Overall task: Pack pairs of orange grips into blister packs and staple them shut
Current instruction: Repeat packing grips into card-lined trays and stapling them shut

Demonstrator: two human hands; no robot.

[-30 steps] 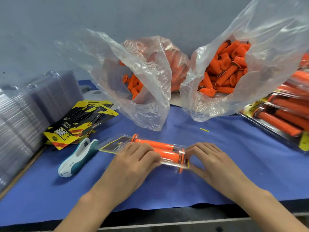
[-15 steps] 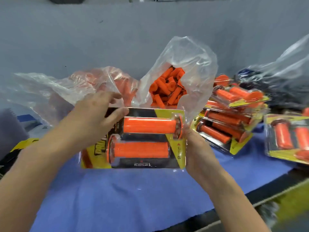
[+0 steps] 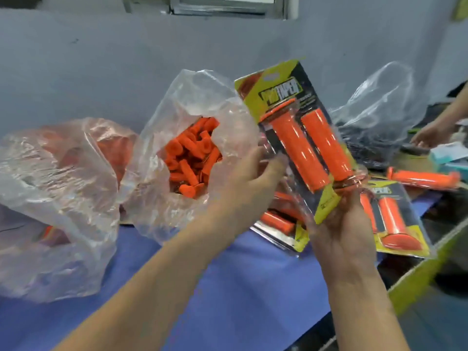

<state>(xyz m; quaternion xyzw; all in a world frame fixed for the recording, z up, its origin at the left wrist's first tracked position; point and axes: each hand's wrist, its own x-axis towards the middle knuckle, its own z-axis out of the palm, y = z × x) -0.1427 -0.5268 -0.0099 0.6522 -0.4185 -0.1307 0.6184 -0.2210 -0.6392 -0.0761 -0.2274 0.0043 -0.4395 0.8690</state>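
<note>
The blister pack with two orange grips was up in the air, tipped, over the blue table. The right hand held its bottom end. The left hand was at its side, too blurry to tell if it held on.

- "PRO TAPER" in slanted block letters, black and yellow, on the printed card of the raised blister pack, toward its 12 o'clock end, just above the two orange grips.
- Fine lines of print at 3 o'clock of that logo, on the same card: too small and blurred to read.
- Small dark print on the yellow corner of the same card, at its 6 o'clock end: not legible.
- "TAPER", the tail of the same logo, on the card of a second pack lying at 4 o'clock of the raised one; leading letters hidden behind the right hand.
</note>
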